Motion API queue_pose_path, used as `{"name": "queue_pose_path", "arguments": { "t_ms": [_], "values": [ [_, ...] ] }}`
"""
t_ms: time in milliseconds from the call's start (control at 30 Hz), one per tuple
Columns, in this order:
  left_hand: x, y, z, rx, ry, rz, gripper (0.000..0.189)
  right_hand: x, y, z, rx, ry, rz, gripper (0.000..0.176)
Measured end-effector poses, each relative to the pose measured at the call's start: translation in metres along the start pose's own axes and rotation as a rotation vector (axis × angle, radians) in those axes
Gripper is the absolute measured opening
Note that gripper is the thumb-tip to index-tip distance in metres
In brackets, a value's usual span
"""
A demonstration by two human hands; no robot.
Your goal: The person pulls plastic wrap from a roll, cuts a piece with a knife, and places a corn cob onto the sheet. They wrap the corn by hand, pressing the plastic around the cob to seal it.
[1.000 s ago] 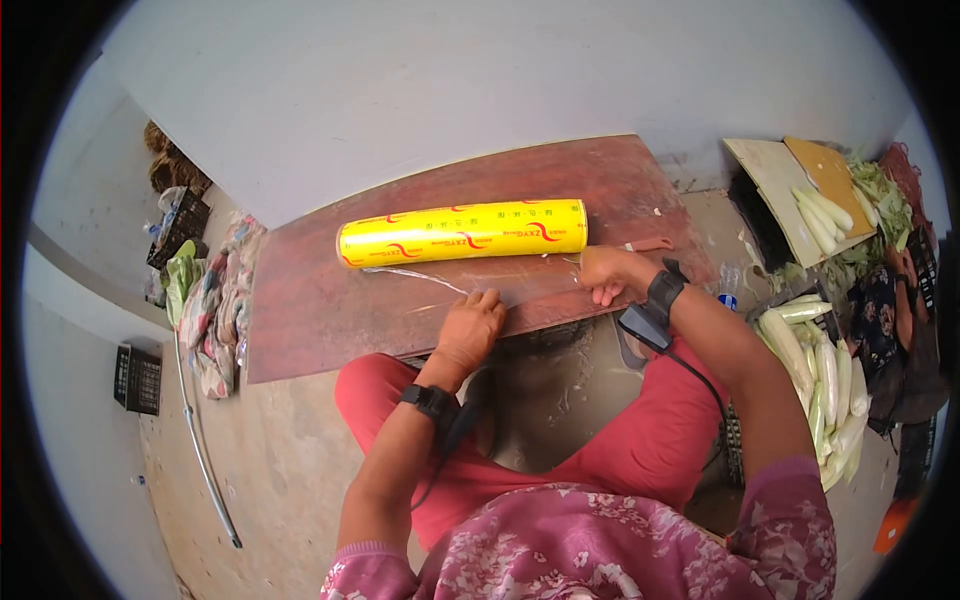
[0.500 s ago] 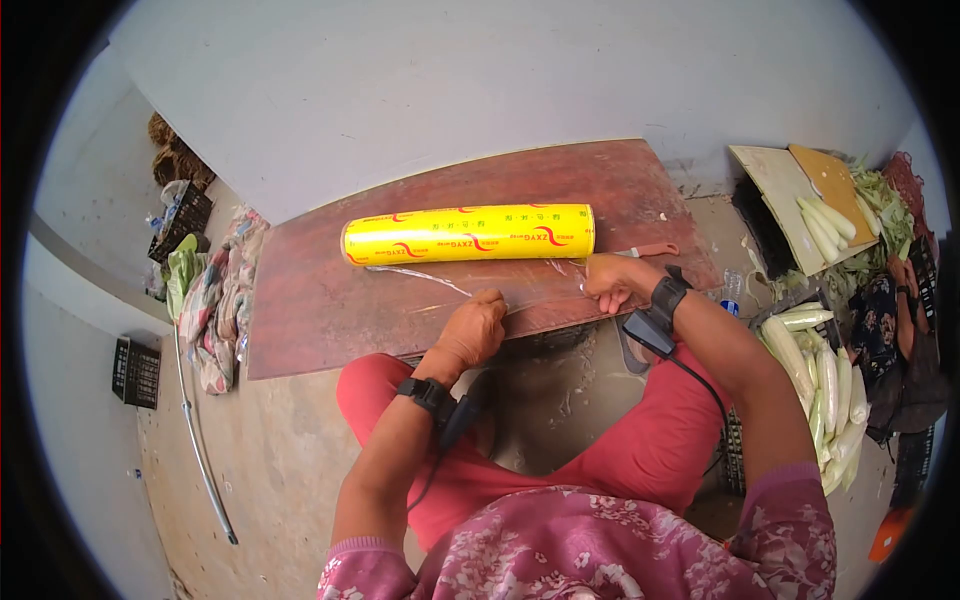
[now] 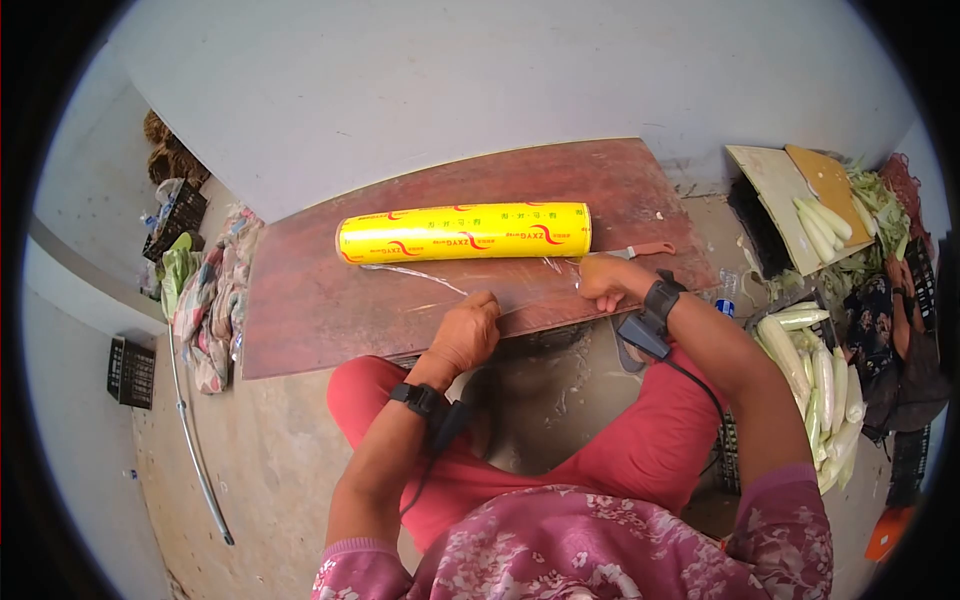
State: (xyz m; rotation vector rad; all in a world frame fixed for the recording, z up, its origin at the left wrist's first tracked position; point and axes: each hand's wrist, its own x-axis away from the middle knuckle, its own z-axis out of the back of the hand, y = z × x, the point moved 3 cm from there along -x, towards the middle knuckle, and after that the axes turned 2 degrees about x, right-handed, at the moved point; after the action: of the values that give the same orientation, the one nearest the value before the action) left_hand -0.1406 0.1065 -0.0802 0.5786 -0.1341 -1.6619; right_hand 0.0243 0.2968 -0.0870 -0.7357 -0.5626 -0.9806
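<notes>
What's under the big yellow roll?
The yellow roll lies on the reddish table. Thin clear film stretches from it toward the left hand and right hand. The table right beneath the roll is covered, so I can't tell if anything hides there.

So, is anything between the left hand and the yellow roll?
Only clear film, running from the roll to the left hand; nothing else visible is in the way. The knife lies off beyond the roll's right end.

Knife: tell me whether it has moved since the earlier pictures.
No. The knife lies at the same spot on the board, by the right end of the yellow roll.
</notes>
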Motion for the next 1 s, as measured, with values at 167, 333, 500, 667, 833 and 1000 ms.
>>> {"name": "queue_pose_path", "arguments": {
  "t_ms": [167,333,500,667,833,1000],
  "values": [
    [-0.003,0.0,-0.007,-0.093,0.104,-0.011,0.01,-0.004,0.001,-0.002,-0.002,0.027,-0.03,0.017],
    [-0.01,0.015,-0.001,-0.122,0.096,-0.002,0.012,0.001,0.002,-0.001,-0.043,0.031,-0.005,0.016],
    [-0.009,0.009,-0.012,-0.235,0.058,-0.03,0.011,-0.003,0.005,-0.003,-0.058,0.021,0.013,0.016],
    [-0.013,0.008,-0.02,-0.34,0.03,-0.009,0.01,0.009,-0.003,0.001,-0.032,0.033,0.036,0.017],
    [-0.012,0.006,-0.02,-0.288,0.006,0.018,0.014,0.004,0.0,-0.001,-0.047,0.009,0.027,0.019],
    [-0.009,0.003,-0.015,-0.279,-0.067,0.052,0.016,0.014,-0.002,0.001,-0.138,0.02,0.034,0.02]
  ]
}}
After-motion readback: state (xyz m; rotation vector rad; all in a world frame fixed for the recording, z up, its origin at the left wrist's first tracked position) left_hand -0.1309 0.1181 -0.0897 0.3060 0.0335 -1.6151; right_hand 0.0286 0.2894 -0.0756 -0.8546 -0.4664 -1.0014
